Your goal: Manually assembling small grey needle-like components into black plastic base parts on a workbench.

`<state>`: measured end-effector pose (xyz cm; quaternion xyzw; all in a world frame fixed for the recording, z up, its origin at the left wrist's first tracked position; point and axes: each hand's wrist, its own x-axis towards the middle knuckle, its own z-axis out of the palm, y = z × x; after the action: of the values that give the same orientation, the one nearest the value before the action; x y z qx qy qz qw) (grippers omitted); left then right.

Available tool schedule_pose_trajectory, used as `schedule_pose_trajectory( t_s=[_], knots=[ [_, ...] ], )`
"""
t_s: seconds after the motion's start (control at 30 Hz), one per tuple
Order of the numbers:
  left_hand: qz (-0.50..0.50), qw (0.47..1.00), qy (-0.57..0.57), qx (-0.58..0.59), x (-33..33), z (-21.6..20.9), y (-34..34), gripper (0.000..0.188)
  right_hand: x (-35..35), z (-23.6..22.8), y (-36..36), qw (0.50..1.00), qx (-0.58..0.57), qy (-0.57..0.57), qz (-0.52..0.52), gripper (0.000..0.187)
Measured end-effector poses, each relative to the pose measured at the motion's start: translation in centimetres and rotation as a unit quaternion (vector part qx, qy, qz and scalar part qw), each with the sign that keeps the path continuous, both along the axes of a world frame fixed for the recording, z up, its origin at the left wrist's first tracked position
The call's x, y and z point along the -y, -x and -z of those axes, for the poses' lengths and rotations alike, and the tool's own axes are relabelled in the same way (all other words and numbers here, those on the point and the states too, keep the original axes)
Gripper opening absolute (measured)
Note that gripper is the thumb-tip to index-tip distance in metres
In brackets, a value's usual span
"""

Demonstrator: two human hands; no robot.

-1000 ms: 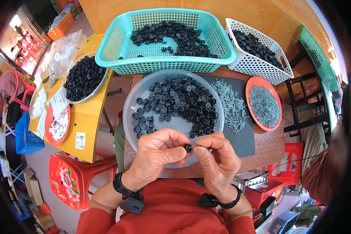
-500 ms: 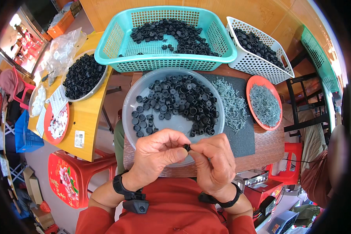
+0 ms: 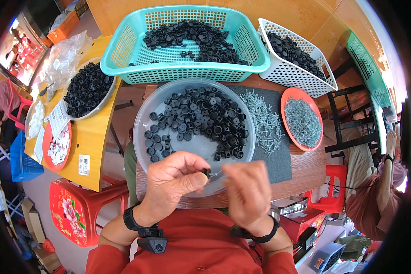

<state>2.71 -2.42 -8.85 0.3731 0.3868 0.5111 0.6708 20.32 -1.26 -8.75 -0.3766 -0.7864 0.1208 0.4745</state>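
Observation:
My left hand (image 3: pixel 173 178) pinches a small black plastic part (image 3: pixel 207 173) between thumb and fingertips, over the near rim of a round translucent tub (image 3: pixel 194 147). A thin silvery screw (image 3: pixel 213 174) appears to stick out from the part's right side. Just right of it is my right hand (image 3: pixel 249 189), its fingers smeared by motion, so what they hold cannot be made out. Inside the tub lie many black plastic caps (image 3: pixel 187 112). Loose screws (image 3: pixel 264 121) are spread on a dark foam mat (image 3: pixel 281 164) beside the tub.
Behind the tub stand a turquoise basket (image 3: pixel 187 72) and a white basket (image 3: pixel 301 77), both holding black parts. A red plate (image 3: pixel 285 93) carries more screws. On the yellow table (image 3: pixel 98 155) at left sit a bowl of black rings (image 3: pixel 89 89) and a plate of small white pieces.
My right hand has come away from the black part, slightly to the right, exposing the screw. My left hand keeps its pinch. The whole view has shifted a little.

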Motion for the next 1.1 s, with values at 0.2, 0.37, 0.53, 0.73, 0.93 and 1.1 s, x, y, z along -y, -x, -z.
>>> schedule_pose_trajectory(
  t_s=[0.2,0.37,0.53,0.73,0.93,1.1],
  knots=[
    [-0.057,0.997,-0.051,-0.002,-0.3,0.2,0.9,0.021,-2.8,0.2,-3.4,0.992,0.054,0.027,0.112,0.028],
    [-0.055,0.997,-0.046,-0.010,-0.2,0.4,1.1,0.021,-3.4,0.7,-2.7,0.989,0.140,0.002,0.044,0.028],
    [-0.055,0.998,-0.041,-0.002,-0.1,0.4,1.2,0.022,-4.0,0.7,-1.2,0.975,0.222,0.003,0.007,0.024],
    [-0.049,0.998,-0.025,-0.007,-0.1,0.8,1.3,0.021,-4.5,0.8,-0.2,0.948,0.317,0.018,-0.035,0.020],
    [-0.082,0.997,-0.014,0.006,-0.2,0.6,0.8,0.026,-4.5,1.3,0.1,0.963,0.267,0.015,-0.036,0.017],
    [-0.085,0.996,-0.021,0.009,-0.3,0.7,0.8,0.026,-4.7,1.5,0.8,0.964,0.258,0.013,-0.060,0.015]
  ],
)
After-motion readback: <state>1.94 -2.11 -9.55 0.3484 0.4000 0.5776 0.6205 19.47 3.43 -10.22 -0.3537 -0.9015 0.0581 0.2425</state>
